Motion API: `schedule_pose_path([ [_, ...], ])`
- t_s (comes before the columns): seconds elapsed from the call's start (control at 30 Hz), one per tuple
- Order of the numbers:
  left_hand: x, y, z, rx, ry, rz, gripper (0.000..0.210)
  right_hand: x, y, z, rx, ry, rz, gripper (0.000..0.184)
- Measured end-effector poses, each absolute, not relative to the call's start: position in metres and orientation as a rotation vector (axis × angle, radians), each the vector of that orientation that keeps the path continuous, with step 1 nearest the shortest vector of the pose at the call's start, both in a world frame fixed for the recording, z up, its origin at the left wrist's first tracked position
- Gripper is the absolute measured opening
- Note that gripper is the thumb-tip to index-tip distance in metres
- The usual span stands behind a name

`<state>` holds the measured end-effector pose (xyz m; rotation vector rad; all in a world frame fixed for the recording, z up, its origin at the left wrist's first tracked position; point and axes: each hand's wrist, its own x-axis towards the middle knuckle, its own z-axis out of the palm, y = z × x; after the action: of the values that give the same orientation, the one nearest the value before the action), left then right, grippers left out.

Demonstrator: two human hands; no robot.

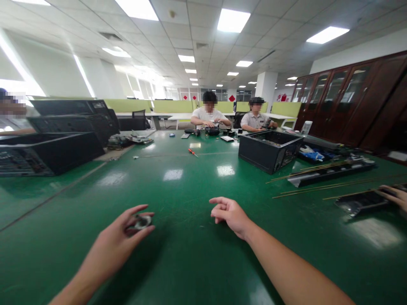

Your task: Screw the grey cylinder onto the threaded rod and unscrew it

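Note:
My left hand (124, 231) is closed around a small round object (142, 222), dark with a pale metallic rim. It is held between thumb and fingers above the green table (178, 262), and blur hides its exact kind. To the right, my right hand (230, 216) hovers over the same tabletop with the index finger stretched out and the other fingers loosely bent. Nothing shows in it. An orange-handled screwdriver (192, 152) lies farther off, beyond both hands.
Black computer cases (270, 150) stand at right and left. Thin brass-coloured rods (305, 190) and a dark metal channel (330, 171) lie on the right. Another person's hand (396, 197) touches a black part (362, 203) at the right edge. Two people sit across the table; another is far left.

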<state>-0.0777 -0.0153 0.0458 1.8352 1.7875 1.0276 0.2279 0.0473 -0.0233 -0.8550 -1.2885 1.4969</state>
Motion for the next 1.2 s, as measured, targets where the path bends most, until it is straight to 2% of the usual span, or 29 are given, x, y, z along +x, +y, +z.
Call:
schedule_pose_path([
  [0.17,0.01,0.025,0.024,1.94,1.324,0.916,0.032,0.231,0.051,-0.032,-0.916,-1.328,1.295,0.047],
  [0.27,0.026,0.029,0.011,2.017,1.251,0.915,0.026,0.227,0.045,-0.034,-0.89,-1.542,1.149,0.05],
  [0.4,0.012,0.03,0.004,2.211,1.265,0.912,0.027,0.221,0.031,-0.03,-0.938,-1.791,0.88,0.051],
  [0.6,0.007,0.031,0.0,2.242,1.2,0.875,0.026,0.219,0.024,-0.021,-1.045,-1.872,0.671,0.039],
  [0.73,0.011,0.029,-0.005,2.196,1.191,0.879,0.032,0.219,0.024,-0.018,-1.063,-1.905,0.641,0.027],
  [0.93,0.012,0.028,-0.01,2.157,1.184,0.921,0.048,0.218,0.023,-0.02,-1.071,-1.893,0.638,0.021],
  [1.2,0.014,0.025,-0.006,2.203,1.172,0.921,0.045,0.219,0.023,-0.021,-1.037,-1.892,0.641,0.017],
])
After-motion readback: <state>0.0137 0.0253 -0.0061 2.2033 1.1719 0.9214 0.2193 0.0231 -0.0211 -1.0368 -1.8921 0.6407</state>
